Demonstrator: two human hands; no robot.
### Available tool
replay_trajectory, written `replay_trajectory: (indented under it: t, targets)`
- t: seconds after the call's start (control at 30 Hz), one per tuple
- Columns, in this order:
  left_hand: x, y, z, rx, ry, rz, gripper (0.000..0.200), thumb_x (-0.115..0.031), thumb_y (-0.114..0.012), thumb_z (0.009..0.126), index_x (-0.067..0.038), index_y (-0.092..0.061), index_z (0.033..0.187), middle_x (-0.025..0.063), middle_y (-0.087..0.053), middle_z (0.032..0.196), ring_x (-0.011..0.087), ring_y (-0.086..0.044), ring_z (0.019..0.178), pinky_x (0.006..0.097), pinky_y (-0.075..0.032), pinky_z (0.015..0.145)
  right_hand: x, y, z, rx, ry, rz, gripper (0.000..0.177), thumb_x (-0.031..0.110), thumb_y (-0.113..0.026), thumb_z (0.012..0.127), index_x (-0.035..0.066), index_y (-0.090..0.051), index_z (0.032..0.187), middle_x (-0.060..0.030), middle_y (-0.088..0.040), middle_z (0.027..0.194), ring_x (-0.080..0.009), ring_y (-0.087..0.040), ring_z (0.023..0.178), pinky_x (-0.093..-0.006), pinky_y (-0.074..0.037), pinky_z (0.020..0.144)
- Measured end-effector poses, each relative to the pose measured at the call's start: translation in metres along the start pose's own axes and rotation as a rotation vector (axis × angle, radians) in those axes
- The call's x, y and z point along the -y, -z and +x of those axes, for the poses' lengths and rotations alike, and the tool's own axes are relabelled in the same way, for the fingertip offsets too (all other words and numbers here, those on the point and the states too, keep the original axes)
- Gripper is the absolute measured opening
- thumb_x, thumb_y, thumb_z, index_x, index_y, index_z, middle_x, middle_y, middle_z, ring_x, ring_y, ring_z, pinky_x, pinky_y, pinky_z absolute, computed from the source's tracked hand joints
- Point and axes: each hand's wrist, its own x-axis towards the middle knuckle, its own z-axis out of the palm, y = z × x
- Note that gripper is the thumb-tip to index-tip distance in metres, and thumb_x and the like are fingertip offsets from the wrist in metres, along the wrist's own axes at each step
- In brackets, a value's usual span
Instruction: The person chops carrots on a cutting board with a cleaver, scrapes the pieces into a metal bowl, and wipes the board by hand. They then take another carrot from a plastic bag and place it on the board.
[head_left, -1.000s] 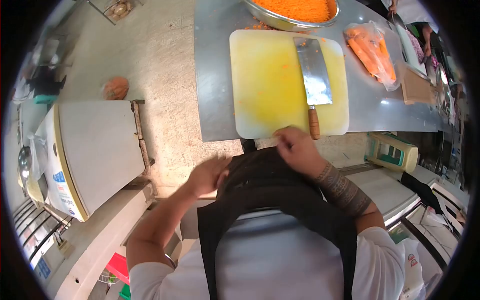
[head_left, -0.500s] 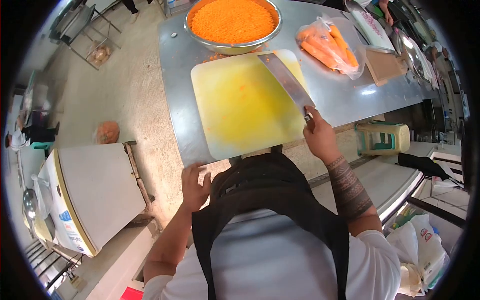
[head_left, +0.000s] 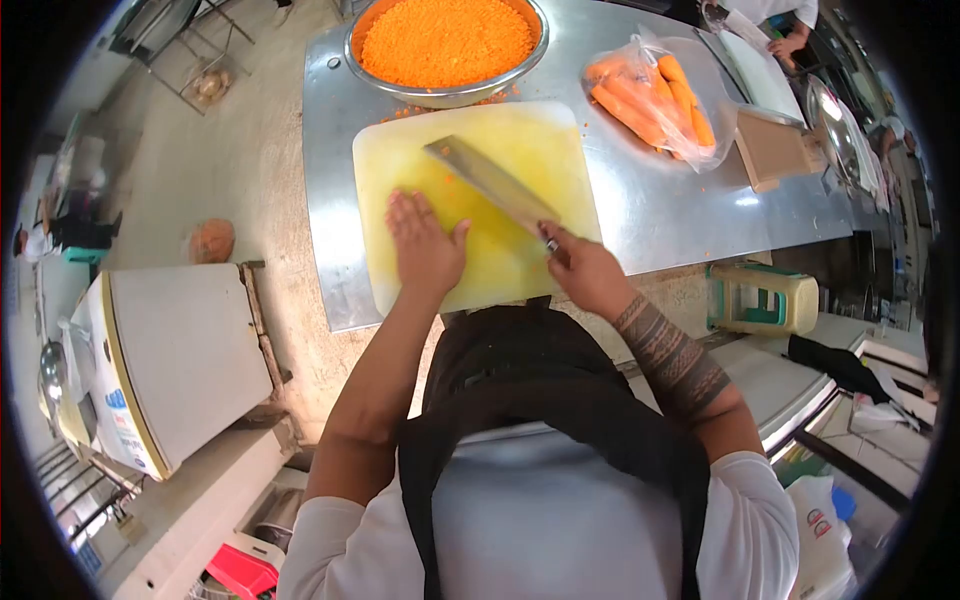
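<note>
My right hand [head_left: 588, 270] is closed round the handle of a broad-bladed cleaver [head_left: 490, 180]. Its blade reaches up and left over the yellow-stained cutting board [head_left: 540, 135]. Flat on the left part of the board lies my left hand [head_left: 425, 245], fingers stretched out and holding nothing. A few small orange bits cling to the board near the blade. Just beyond the board's far edge stands a metal bowl [head_left: 450, 98] heaped with finely chopped carrot [head_left: 445, 42].
A clear plastic bag of whole carrots [head_left: 655, 100] rests on the metal table [head_left: 660, 220], right of the board. Farther right are a brown tray [head_left: 765, 150] and a metal lid [head_left: 830, 120]. Another person's hand [head_left: 788, 45] shows at the far end. A plastic stool [head_left: 765, 300] stands below.
My left hand has moved from the table's near edge onto the board. My right hand has brought the cleaver leftward, from the board's right side to over its middle.
</note>
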Motion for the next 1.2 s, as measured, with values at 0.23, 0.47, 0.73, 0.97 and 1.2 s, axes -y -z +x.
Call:
replay_trajectory:
  t: [0.23,0.47,0.73,0.97,1.2]
  targets:
    - [0.024,-0.008,0.027,-0.200,0.129,-0.069,0.076,-0.040,-0.050,0.108,0.007,-0.023,0.162,0.0297,-0.021,0.169,0.0457,-0.021,0.158,0.0587,-0.013,0.128,-0.030,0.046,-0.051,0.296,-0.282,0.691,0.043,0.020,-0.060,0.106,0.007,-0.055,0.147,0.0009,-0.056,0.073,-0.0064,-0.054,0.061,-0.0256,-0.048,0.054]
    - [-0.011,-0.010,0.018,0.070,-0.292,0.024,0.062,-0.031,-0.050,0.106,0.006,-0.040,0.154,0.0257,-0.037,0.163,0.0442,-0.030,0.153,0.0559,-0.020,0.126,-0.071,0.063,-0.074,0.263,-0.354,0.645,0.042,0.021,-0.055,0.108,0.004,-0.052,0.147,-0.0032,-0.058,0.073,-0.0112,-0.058,0.061,-0.0284,-0.048,0.055]
    - [-0.012,0.030,0.036,0.070,-0.256,-0.110,0.024,-0.011,-0.062,0.094,-0.001,-0.067,0.115,0.0181,-0.066,0.110,0.0405,-0.063,0.105,0.0487,-0.052,0.092,-0.028,0.053,-0.079,0.138,-0.137,0.222,0.044,0.024,-0.058,0.106,0.000,-0.054,0.142,-0.0268,-0.071,0.095,-0.0456,-0.070,0.090,-0.0491,-0.055,0.083]
    - [-0.021,0.031,0.046,0.282,-0.258,-0.140,0.009,-0.009,-0.059,0.093,-0.003,-0.066,0.095,0.0198,-0.065,0.099,0.0392,-0.066,0.096,0.0504,-0.054,0.085,0.021,0.030,-0.072,0.126,-0.063,0.225,0.040,0.026,-0.056,0.106,-0.002,-0.055,0.136,-0.0291,-0.070,0.095,-0.0481,-0.068,0.092,-0.0536,-0.053,0.080]
    - [-0.013,0.039,0.043,0.314,-0.272,-0.085,0.012,-0.009,-0.060,0.093,-0.001,-0.069,0.096,0.0204,-0.067,0.099,0.0403,-0.068,0.095,0.0499,-0.055,0.084,0.061,0.005,-0.023,0.018,-0.001,0.241,0.035,0.024,-0.056,0.107,-0.004,-0.056,0.128,-0.0277,-0.069,0.089,-0.0474,-0.068,0.086,-0.0496,-0.052,0.076]
